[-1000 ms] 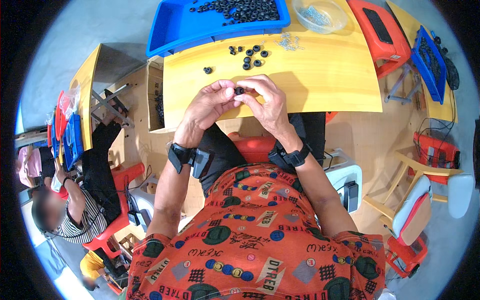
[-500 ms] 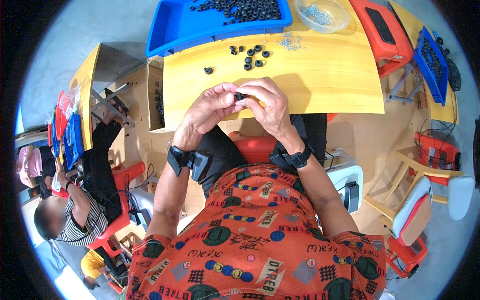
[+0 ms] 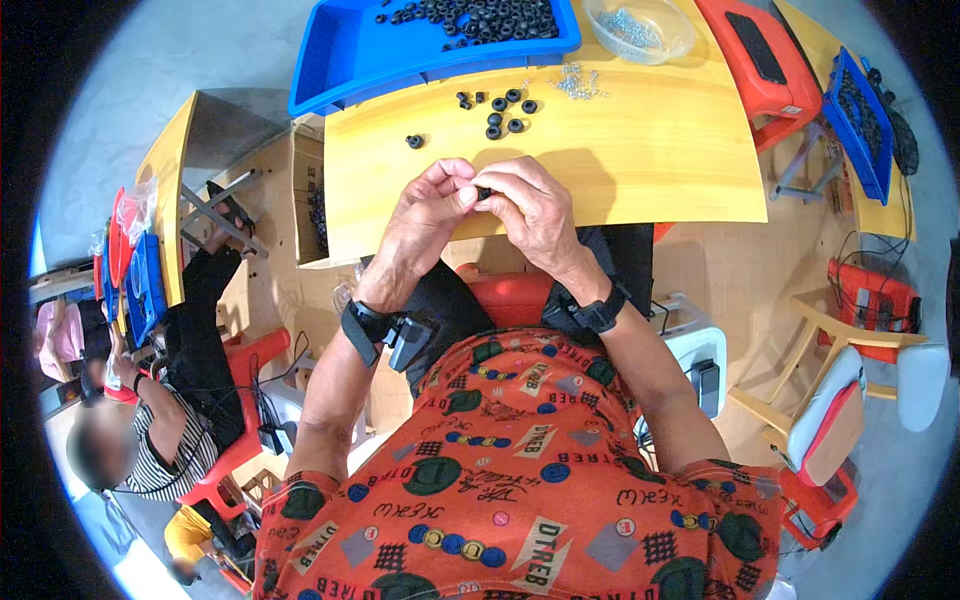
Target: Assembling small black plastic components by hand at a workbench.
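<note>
Counter: yellow, wood-grained.
Blue tray: far side; contained black rings.
Plastic bowl: right of tray.
Right hand: clamped on part.
Left hand: thumb at part's left; clamping could not be told.
Loose rings: beyond hands.
Black part: between hands; less showed than one second earlier, suggesting continued handling.

bright, soft shadows, fisheye-bent edges
</note>
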### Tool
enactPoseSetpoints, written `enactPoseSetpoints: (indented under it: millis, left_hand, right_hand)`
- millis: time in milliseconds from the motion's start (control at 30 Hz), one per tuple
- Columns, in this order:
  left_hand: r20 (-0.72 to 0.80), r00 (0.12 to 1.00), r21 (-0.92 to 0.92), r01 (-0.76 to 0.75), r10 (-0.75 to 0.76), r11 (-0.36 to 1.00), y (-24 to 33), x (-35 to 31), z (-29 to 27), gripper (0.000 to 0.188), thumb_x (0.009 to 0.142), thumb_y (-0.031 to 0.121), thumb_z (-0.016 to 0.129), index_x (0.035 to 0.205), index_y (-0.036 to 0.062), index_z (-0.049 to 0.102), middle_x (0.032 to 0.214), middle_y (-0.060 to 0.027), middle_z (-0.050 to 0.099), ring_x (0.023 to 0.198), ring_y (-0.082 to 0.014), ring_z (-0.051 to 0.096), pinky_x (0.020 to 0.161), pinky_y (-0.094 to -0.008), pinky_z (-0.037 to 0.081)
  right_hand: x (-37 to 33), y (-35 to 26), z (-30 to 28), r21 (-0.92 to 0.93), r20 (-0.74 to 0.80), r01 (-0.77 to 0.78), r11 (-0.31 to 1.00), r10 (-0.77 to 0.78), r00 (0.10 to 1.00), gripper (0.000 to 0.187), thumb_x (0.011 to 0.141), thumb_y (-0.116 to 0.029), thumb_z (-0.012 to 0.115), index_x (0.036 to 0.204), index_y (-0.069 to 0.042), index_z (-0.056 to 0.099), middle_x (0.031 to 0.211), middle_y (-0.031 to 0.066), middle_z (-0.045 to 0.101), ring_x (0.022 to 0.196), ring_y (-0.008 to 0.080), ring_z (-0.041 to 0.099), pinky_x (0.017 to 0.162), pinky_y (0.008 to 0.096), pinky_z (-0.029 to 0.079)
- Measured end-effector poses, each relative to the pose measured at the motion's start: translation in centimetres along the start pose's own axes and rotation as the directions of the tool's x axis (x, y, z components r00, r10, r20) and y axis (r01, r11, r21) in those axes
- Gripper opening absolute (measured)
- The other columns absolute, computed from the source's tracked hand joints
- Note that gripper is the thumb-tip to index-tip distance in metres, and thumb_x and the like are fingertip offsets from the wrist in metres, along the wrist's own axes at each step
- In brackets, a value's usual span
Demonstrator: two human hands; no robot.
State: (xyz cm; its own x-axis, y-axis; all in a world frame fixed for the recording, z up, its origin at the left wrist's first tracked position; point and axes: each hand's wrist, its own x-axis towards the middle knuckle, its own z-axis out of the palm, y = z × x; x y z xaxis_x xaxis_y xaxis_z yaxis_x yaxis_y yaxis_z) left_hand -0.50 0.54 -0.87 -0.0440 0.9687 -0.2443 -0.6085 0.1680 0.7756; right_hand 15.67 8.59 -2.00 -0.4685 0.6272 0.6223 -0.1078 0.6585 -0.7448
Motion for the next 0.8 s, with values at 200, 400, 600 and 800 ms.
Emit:
enactPoseSetpoints:
  millis: [200,400,600,800]
  left_hand:
    - [-0.089,0.992,0.002,-0.095,0.094,0.996,-0.7,-0.2,1.5,0.016,0.093,-0.002,0.063,0.105,0.0069,0.058,0.097,-0.0038,0.064,0.094,-0.0135,0.061,0.089,-0.0285,0.05]
    - [-0.083,0.992,-0.047,-0.099,0.095,0.994,-1.2,0.3,1.2,0.01,0.096,0.002,0.059,0.103,0.0088,0.055,0.099,-0.0027,0.062,0.093,-0.0142,0.058,0.085,-0.0299,0.048]
    - [-0.053,0.993,-0.116,-0.114,0.108,0.987,-1.3,0.6,0.7,0.008,0.097,0.004,0.06,0.099,0.0098,0.056,0.095,-0.0019,0.062,0.092,-0.0147,0.059,0.085,-0.0313,0.048]
    - [-0.089,0.989,0.049,-0.112,0.116,0.993,0.0,-0.4,0.7,0.012,0.094,0.008,0.067,0.098,0.0098,0.056,0.099,-0.0046,0.067,0.091,-0.0146,0.063,0.082,-0.0283,0.051]
  right_hand:
    - [-0.1,-0.2,0.1,-0.037,0.003,0.017,0.999,-0.017,1.0,0.022,0.077,-0.001,0.069,0.098,-0.003,0.066,0.095,0.0113,0.063,0.089,0.0309,0.063,0.077,0.0395,0.052]
    - [0.0,-0.3,0.0,-0.053,-0.006,0.019,0.998,-0.019,1.0,0.021,0.077,0.001,0.068,0.098,-0.002,0.066,0.094,0.0124,0.063,0.087,0.0317,0.063,0.076,0.0397,0.052]
    - [0.2,-0.5,0.0,-0.003,0.002,-0.01,1.0,0.01,1.0,0.018,0.081,-0.001,0.068,0.099,-0.002,0.065,0.097,0.0129,0.064,0.088,0.0307,0.064,0.077,0.0381,0.054]
    - [0.5,-1.2,-0.2,0.037,0.086,-0.088,0.995,0.085,0.993,0.022,0.081,-0.004,0.072,0.103,-0.003,0.067,0.101,0.0132,0.067,0.091,0.0284,0.068,0.079,0.036,0.055]
